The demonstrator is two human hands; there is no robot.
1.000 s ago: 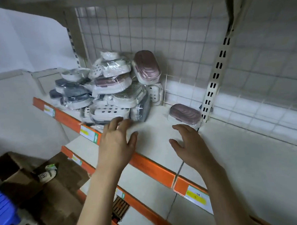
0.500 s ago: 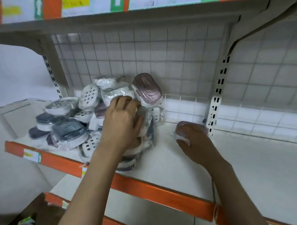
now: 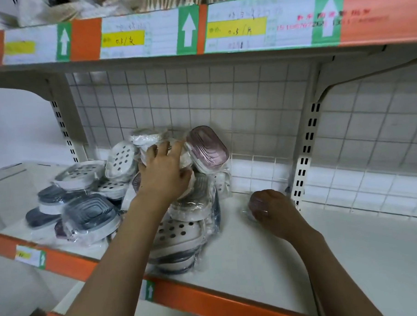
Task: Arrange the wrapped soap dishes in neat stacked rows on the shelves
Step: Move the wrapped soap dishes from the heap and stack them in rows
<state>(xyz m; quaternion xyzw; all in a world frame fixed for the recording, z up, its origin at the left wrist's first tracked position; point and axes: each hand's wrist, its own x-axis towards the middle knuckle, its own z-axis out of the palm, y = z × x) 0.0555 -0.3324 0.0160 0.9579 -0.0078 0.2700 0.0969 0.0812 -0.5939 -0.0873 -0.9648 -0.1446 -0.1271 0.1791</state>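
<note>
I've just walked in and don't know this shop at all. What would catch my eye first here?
Probably the jumbled pile of wrapped soap dishes at the left of the white shelf, with a pink soap dish tilted at its top against the wire grid. The left hand presses into that pile, while the right hand covers a lone pink dish by the upright post. Above, orange price strips carry green arrows.

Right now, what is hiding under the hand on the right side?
The right hand covers a wrapped pink soap dish resting on the white shelf. Only its left edge and some crinkly wrap peek out; the curled fingers hide the rest.
</note>
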